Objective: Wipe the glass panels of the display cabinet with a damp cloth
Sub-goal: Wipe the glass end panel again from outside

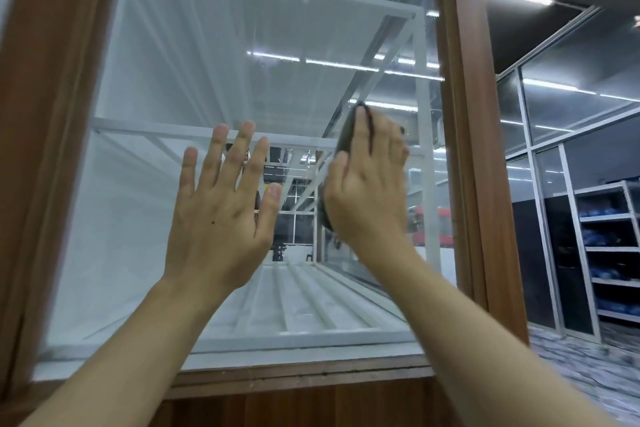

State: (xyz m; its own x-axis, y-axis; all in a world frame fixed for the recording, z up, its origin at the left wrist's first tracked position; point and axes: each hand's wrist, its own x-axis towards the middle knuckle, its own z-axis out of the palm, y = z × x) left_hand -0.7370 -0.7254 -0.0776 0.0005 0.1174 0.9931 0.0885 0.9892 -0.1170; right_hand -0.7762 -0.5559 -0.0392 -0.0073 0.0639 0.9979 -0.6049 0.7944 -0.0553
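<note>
Fingers (pixel 239 156) of left hand (pixel 221 218): spread wide and straight, holding nothing, raised in front of the glass panel (pixel 173 62); contact with the glass could not be told.
Fingers (pixel 362 128) of right hand (pixel 370 191): straight and close together, laid flat over the cloth (pixel 346 135) and pressing it to the pane.
Cloth: dark and folded, trapped between the right palm and the glass, its edge showing along the thumb side of the hand, right of the panel's centre.
Glass panel: upright front pane of the display cabinet, carrying reflections of ceiling strip lights.
Cabinet frame (pixel 464 149): brown wood, bordering the pane at left, right and below.
Interior: white metal shelf frames (pixel 311 302) ran back behind the glass.
Background, right: a metal shelving rack (pixel 609 218) stood well apart from the cabinet, holding blue items too blurred to identify.
</note>
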